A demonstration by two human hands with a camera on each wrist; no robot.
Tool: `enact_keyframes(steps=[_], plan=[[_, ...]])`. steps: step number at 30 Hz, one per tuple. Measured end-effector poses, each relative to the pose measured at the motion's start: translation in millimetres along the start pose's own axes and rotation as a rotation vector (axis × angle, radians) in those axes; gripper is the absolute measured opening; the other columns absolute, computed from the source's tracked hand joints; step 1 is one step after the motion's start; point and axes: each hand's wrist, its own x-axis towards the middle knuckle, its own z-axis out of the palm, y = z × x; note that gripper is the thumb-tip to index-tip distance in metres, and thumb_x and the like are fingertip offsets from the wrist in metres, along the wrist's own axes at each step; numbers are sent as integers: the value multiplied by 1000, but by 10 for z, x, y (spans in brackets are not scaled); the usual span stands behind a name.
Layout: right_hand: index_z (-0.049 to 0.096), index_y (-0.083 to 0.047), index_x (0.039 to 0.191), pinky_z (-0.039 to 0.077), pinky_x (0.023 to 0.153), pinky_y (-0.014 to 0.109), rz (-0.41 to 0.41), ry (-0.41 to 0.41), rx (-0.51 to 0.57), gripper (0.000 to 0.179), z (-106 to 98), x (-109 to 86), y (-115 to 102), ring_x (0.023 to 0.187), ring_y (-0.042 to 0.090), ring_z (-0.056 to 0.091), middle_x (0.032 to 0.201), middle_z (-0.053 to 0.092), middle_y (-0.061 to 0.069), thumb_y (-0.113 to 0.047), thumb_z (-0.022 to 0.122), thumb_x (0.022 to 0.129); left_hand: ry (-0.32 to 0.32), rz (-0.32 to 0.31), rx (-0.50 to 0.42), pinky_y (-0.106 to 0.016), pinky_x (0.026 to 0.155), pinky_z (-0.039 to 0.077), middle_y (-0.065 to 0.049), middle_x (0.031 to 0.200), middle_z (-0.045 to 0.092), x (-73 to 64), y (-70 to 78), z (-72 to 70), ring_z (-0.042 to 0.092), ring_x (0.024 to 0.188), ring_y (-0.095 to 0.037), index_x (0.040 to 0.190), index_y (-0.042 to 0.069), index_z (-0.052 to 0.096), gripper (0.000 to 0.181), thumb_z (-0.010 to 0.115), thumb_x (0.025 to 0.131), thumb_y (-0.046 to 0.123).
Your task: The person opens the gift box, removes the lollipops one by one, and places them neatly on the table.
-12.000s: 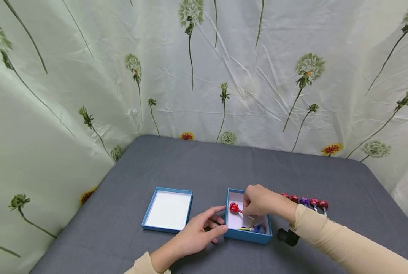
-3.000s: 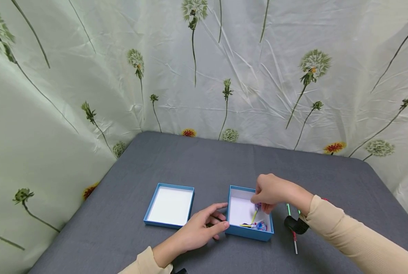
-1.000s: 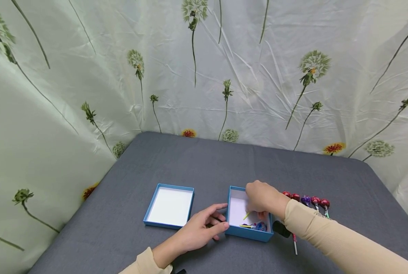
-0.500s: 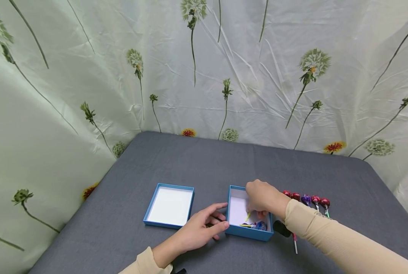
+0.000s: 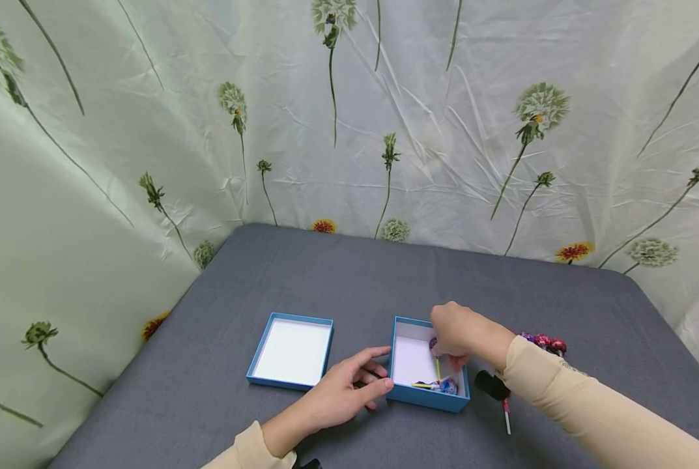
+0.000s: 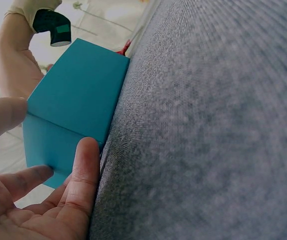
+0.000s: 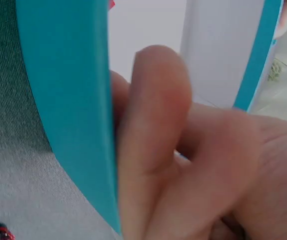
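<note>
Head view puts the right hand [image 5: 459, 331] inside the open blue box [image 5: 427, 398], over its right half, with the fingers curled. From my seat they look pinched about a purple-wrapped lollipop [image 5: 434, 344], whose yellow stick [image 5: 438, 369] points toward the near wall; the right wrist view hides the contact itself. The left hand [image 5: 342, 395] has its fingers spread loosely against the outside of the box, holding nothing.

I judge the step to be settling this lollipop inside the box. To do it well, I would line the stick up with the right wall and stop its tip short of the blue-wrapped lollipop [image 5: 447, 387] by the near wall, since the two could snag. I want the grip light, low on the wrapper, and loosened only once the head rests on the floor of the box; a round head may roll. The left hand should brace without shoving, as the cardboard looks light. I also mind the black device [image 5: 492, 385] on the right wrist: it hangs near the red-wrapped lollipops [image 5: 550, 342] lined up on the table [image 5: 337, 280], and a careless swing could scatter them.
</note>
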Motion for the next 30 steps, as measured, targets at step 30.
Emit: enact_keyframes(steps=[30], plan=[[80,-6,114,62,60,28,-180,-98,342,15,95,51,-30,59,13,70,75,73,4,-5,74,100,-3,-12,5,-23,71,59,-7,124,69,-3,-10,-5,70,91,-13,154,17,55,49,66,108,30]])
